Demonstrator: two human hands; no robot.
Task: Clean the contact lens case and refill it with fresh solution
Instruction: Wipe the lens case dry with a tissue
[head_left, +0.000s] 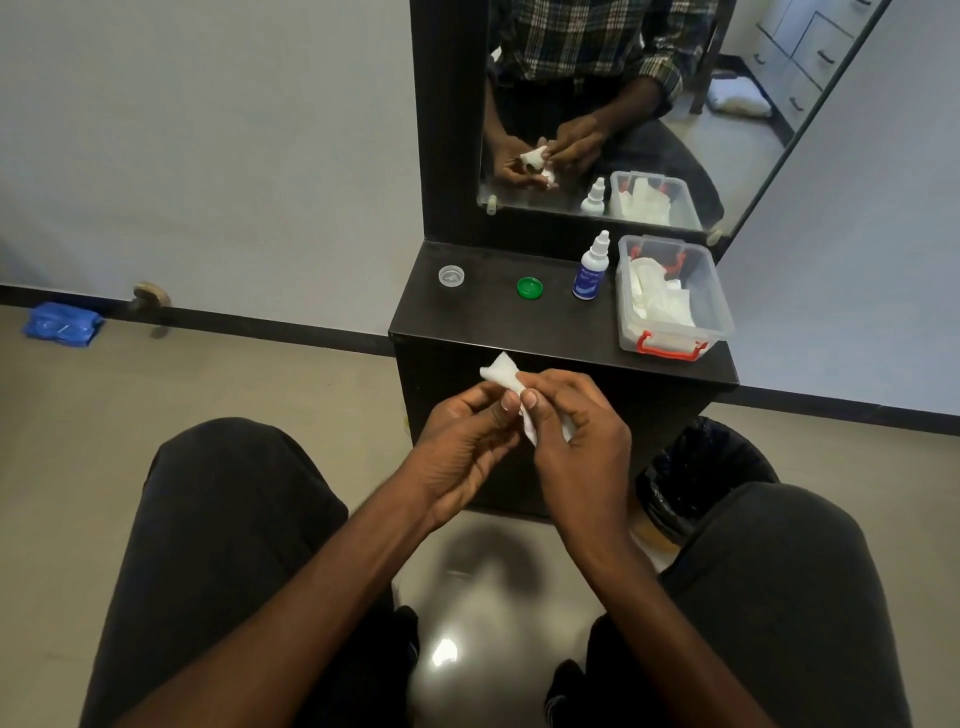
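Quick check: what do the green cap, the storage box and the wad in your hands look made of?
Green cap: likely hard plastic, glossy with a moulded rim. Storage box: clear plastic, contents show through, red clip handles. Wad: soft white tissue or cotton, crumpled, matte.

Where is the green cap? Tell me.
In the head view, the green cap lies on the black shelf, between the clear cap and the solution bottle.

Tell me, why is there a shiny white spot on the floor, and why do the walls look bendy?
In the head view, the shiny spot is glare from a light bouncing off the glossy floor; the wide-angle lens bends the skirting line; the mirror shows both hands reflected, slightly soft.
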